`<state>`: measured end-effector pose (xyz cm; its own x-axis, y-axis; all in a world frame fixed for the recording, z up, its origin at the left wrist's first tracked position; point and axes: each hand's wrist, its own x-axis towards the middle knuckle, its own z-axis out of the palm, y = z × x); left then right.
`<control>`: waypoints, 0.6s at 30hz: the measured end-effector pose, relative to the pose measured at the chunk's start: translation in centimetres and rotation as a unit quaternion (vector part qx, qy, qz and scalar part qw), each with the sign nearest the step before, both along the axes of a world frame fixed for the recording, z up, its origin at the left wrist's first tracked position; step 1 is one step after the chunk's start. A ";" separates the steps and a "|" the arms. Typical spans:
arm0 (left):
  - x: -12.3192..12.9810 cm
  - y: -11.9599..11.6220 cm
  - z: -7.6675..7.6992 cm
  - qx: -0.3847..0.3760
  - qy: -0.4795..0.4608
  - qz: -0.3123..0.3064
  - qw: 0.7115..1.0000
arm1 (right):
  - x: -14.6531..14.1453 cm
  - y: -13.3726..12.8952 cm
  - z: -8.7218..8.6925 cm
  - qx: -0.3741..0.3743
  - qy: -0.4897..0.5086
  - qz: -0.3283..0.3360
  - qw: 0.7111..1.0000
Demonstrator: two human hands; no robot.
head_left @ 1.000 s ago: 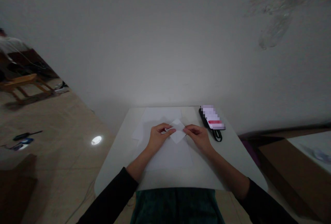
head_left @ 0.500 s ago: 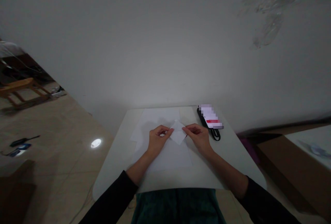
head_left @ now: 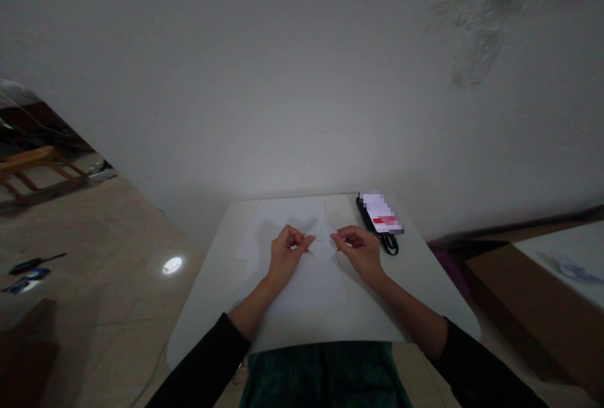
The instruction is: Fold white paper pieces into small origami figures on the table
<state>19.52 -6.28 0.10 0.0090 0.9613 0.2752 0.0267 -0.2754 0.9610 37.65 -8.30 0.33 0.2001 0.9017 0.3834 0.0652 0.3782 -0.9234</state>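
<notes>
A small folded piece of white paper (head_left: pixel 321 232) is held up between my two hands, just above the table, its top corner pointing away from me. My left hand (head_left: pixel 285 251) pinches its left corner between thumb and fingers. At the right corner, my right hand (head_left: pixel 361 251) grips it the same way. Beneath lie flat white paper sheets (head_left: pixel 302 288), partly overlapping. The folded paper's lower part blends into the sheets, so its bottom edge is hard to make out.
The white table (head_left: pixel 207 307) stands against a grey wall (head_left: pixel 283 81). A phone (head_left: pixel 381 212) with a lit screen and a dark strap (head_left: pixel 389 244) lies at the back right. A cardboard box (head_left: pixel 533 295) stands to the right, and a wooden stool (head_left: pixel 38 163) far left.
The folded paper's shape differs: its upper edges now spread wider to a peak, and its lower tip no longer stands out. Both hands keep their pinch. My view has shifted slightly.
</notes>
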 end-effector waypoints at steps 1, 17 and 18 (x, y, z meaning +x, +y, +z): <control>0.0 -0.1 0.1 0.003 0.007 0.002 1.000 | 0.0 0.0 0.1 -0.006 0.000 -0.004 1.000; 0.5 -0.2 0.7 -0.068 0.009 -0.100 0.993 | 0.1 -0.1 -0.2 -0.043 -0.057 0.038 0.997; 0.5 -0.1 0.6 -0.071 0.004 -0.098 0.993 | 0.2 0.0 -0.1 -0.045 -0.059 0.043 0.996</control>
